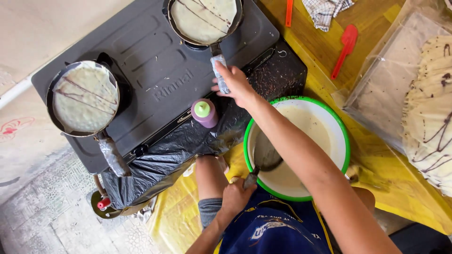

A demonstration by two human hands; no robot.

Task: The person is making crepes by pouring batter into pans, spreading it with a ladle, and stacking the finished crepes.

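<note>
Two small round pans sit on the dark gas stove (pixel 155 70), each holding one pale crepe striped with dark drizzle. The right hand (pixel 235 84) has its fingers wrapped around the wrapped handle of the far pan (pixel 205 21); that handle's long axis points from the pan toward the person. The near pan (pixel 84 99) has its handle pointing down-right, untouched. The left hand (pixel 234 196) is closed on one ladle (pixel 264 160), its bowl up in the single green-rimmed batter bowl (pixel 343 136), handle slanting down-left. One purple squeeze bottle (pixel 204 113) stands between the pans
</note>
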